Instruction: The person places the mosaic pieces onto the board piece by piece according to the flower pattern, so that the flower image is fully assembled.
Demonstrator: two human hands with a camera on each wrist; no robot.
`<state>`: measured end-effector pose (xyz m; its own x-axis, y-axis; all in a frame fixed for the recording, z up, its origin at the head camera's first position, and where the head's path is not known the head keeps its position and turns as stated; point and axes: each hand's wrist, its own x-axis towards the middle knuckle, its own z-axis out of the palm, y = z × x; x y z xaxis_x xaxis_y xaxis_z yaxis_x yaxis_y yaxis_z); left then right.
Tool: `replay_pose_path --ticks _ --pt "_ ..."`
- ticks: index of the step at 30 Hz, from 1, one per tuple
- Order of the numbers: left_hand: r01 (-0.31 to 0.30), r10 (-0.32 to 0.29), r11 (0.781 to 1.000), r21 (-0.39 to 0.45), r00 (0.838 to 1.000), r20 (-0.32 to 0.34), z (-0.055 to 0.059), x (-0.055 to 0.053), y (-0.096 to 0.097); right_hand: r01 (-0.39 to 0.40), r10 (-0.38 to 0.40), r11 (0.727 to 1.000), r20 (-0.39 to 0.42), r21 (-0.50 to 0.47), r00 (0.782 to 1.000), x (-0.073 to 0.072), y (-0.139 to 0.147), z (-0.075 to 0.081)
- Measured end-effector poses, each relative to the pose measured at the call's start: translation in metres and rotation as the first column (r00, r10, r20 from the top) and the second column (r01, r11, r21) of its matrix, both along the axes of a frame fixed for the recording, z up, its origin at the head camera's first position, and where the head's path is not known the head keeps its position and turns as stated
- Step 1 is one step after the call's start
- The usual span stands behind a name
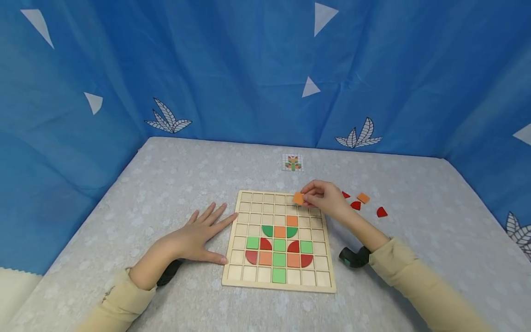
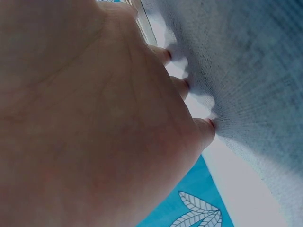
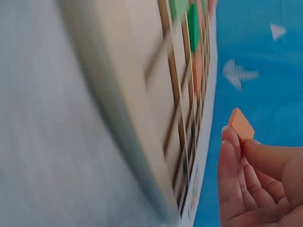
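Note:
Between thumb and fingertips my right hand (image 1: 325,198) pinches an orange square tile (image 1: 298,198) above the far right part of a wooden grid board (image 1: 279,288). The right wrist view shows the same orange tile (image 3: 242,125) held by one corner. My left hand (image 1: 192,237) lies spread beside the board, its thumb and index fingertips at the left rim. In the left wrist view several fingertips (image 2: 206,130) of it touch the tablecloth. Green, orange and red tiles fill several cells, among them a light green column (image 1: 279,260) and an orange square (image 1: 292,221).
Right of the board lie red quarter-round pieces (image 1: 382,212) and another orange tile (image 1: 363,198). A small pattern card (image 1: 292,163) lies behind the board. The table has a grey cloth (image 1: 186,166), with blue curtains (image 1: 249,69) around it.

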<state>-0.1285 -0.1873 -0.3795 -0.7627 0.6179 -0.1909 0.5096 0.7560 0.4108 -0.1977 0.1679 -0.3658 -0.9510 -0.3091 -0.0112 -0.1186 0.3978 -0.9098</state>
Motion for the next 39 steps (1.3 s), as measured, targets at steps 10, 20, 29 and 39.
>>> replay_pose_path --ticks 10,20,29,39 --pt "-0.006 0.006 1.0 0.005 1.0 0.002 0.003 0.002 0.0 -0.111 0.111 0.994 -0.004 -0.01 0.994 0.021 -0.024 -0.011" --pt "-0.008 0.008 1.0 -0.003 1.0 -0.001 0.002 0.001 0.0 -0.098 0.119 0.987 -0.164 0.129 0.979 0.023 -0.032 -0.014" --pt "-0.007 0.007 1.0 -0.005 1.0 0.003 0.003 0.0 0.0 -0.086 0.099 0.991 -0.137 0.1 0.986 0.021 -0.035 -0.019" --pt "-0.011 0.011 1.0 -0.004 1.0 0.014 0.004 0.0 0.0 -0.183 0.208 0.975 -0.236 0.123 0.949 0.018 -0.035 -0.024"
